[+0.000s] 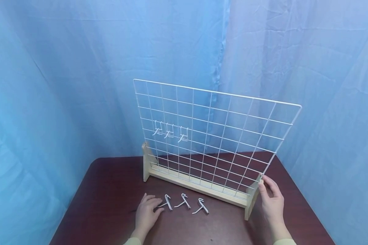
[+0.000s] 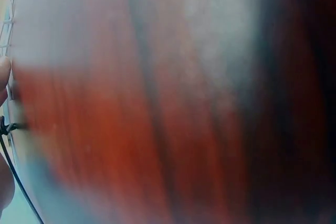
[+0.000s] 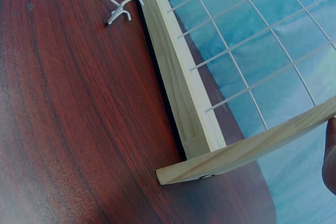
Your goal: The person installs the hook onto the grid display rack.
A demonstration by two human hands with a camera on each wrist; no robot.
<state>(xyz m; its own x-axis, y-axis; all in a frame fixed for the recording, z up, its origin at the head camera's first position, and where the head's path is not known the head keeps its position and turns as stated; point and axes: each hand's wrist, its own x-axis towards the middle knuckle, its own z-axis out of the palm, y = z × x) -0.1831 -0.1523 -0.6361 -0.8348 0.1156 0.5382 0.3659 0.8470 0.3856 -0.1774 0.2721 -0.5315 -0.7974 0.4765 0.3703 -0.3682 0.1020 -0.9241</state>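
Observation:
A white wire grid panel point(image 1: 220, 132) stands upright in a pale wooden stand point(image 1: 199, 185) on the table. My right hand point(image 1: 273, 199) grips the upper end of the stand's right side piece point(image 3: 247, 150), thumb in front, beside the grid's lower right corner. Three white metal hooks lie in a row before the stand: a left hook point(image 1: 168, 202), a middle hook point(image 1: 184, 200) and a right hook point(image 1: 201, 206). My left hand point(image 1: 147, 210) rests low over the table with loosely bent fingers, its fingertips right at the left hook's prong. Three more white hooks point(image 1: 168, 131) hang on the grid's left part.
The dark red-brown wooden table point(image 1: 116, 190) has rounded back corners. Blue curtains point(image 1: 110, 68) surround it at the back and sides. In the left wrist view, mostly blurred tabletop shows, with a thin black cord point(image 2: 21, 182) at the left edge.

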